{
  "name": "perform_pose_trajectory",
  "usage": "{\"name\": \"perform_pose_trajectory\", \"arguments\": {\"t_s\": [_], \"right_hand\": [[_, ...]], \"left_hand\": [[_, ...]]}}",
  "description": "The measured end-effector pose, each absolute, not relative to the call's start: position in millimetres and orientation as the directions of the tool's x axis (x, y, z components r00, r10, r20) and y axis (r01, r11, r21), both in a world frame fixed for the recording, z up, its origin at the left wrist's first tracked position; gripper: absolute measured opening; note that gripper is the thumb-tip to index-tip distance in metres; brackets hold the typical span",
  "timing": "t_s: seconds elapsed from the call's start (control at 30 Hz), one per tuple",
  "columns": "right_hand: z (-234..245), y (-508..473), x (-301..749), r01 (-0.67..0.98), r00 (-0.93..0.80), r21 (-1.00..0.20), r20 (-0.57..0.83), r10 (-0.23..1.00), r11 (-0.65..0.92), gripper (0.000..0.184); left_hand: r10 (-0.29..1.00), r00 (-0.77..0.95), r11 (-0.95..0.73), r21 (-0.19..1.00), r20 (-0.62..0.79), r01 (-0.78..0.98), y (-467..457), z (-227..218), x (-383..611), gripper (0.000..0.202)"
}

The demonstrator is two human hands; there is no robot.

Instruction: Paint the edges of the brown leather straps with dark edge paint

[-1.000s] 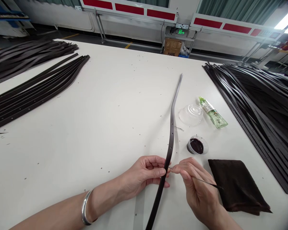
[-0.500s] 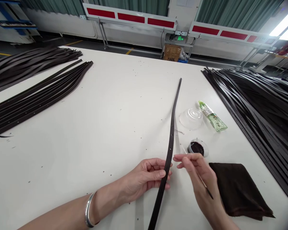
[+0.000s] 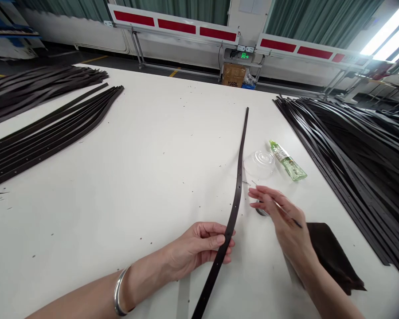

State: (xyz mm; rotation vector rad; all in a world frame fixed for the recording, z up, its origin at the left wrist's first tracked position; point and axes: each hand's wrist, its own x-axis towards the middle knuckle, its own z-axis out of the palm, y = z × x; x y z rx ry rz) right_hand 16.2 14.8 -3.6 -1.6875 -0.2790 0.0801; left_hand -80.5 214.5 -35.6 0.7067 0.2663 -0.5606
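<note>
My left hand (image 3: 204, 245) grips a long, dark brown leather belt strap (image 3: 235, 204) with punched holes, which runs up the white table and curves slightly. My right hand (image 3: 279, 208) is to the right of the strap, holding a thin dark-handled brush (image 3: 292, 220) between its fingers. Under that hand, a small cup of dark dye (image 3: 261, 212) is mostly hidden, with only its edge showing. A clear plastic lid (image 3: 259, 164) and a green-labelled bottle (image 3: 287, 161) lie just beyond the hand.
A folded dark brown cloth (image 3: 332, 252) lies at the lower right of the white table (image 3: 136, 177). Large bundles of dark straps (image 3: 346, 155) fill the right side, with more (image 3: 46, 133) at the left. A cardboard box (image 3: 232, 75) stands beyond the table.
My right hand has moved away from the strap and up over the dye cup, now hiding it. My left hand still grips the strap. The view has shifted slightly.
</note>
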Motion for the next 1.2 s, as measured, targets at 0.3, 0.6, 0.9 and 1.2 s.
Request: {"name": "perform_pose_trajectory", "arguments": {"t_s": [0.3,0.6,0.9,1.2], "right_hand": [[-13.9,-29.9,46.8,0.55,0.835,-0.593,0.412,0.365,-0.589,0.033],[-32.0,-25.5,52.2,0.646,0.759,-0.461,0.473,0.447,-0.609,0.032],[-37.0,-23.8,56.1,0.655,0.751,-0.447,0.479,0.455,-0.61,0.032],[-14.1,-24.9,35.9,0.496,0.863,-0.67,0.45,0.229,-0.552,0.037]], "left_hand": [[-0.333,0.797,0.561,0.574,-0.504,0.597,215.8,-32.9,-77.5,0.016],[-0.337,0.788,0.536,0.583,-0.516,0.611,215.6,-34.6,-75.3,0.018],[-0.352,0.789,0.522,0.594,-0.504,0.612,215.8,-30.7,-74.0,0.016],[-0.333,0.795,0.53,0.596,-0.508,0.603,215.5,-30.8,-74.6,0.013]]}}
